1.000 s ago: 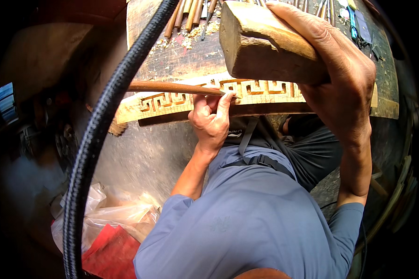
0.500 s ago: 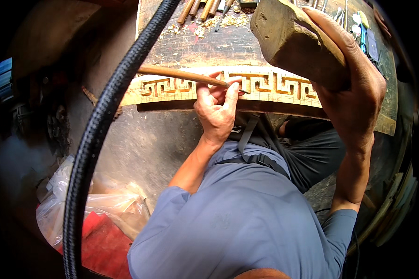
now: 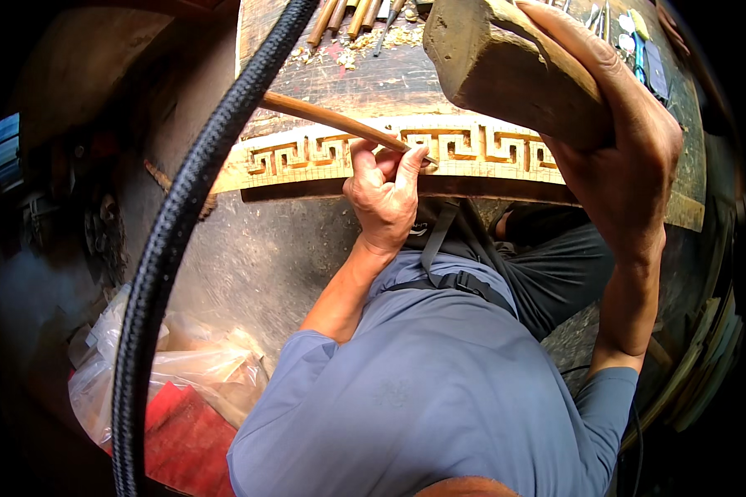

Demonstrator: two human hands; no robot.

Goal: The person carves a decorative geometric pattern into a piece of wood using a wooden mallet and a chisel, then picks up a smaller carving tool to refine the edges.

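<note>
A pale wooden board [image 3: 307, 174] with a carved meander pattern and pencilled grid lines lies along the bench's near edge. My left hand [image 3: 383, 199] pinches a chisel [image 3: 331, 120] low on its shaft, with the long brown wooden handle slanting up to the left. The chisel's tip is at the carving, just right of my fingertips; whether it touches the wood I cannot tell. Raised above the board's right part, my right hand [image 3: 617, 141] is wrapped round a thick, worn wooden block [image 3: 514, 70], which hides some of the carving.
Several wooden-handled chisels [image 3: 360, 16] lie at the bench's far side among wood shavings [image 3: 389, 40]. More tools [image 3: 638, 54] are at the far right. A black braided cable [image 3: 195, 199] crosses the view's left. Clear plastic [image 3: 199, 364] and red material [image 3: 191, 439] lie on the floor.
The chisel's handle has swung to a steeper slant, its tip staying near the same spot. The wooden block in my right hand has shifted slightly left and up.
</note>
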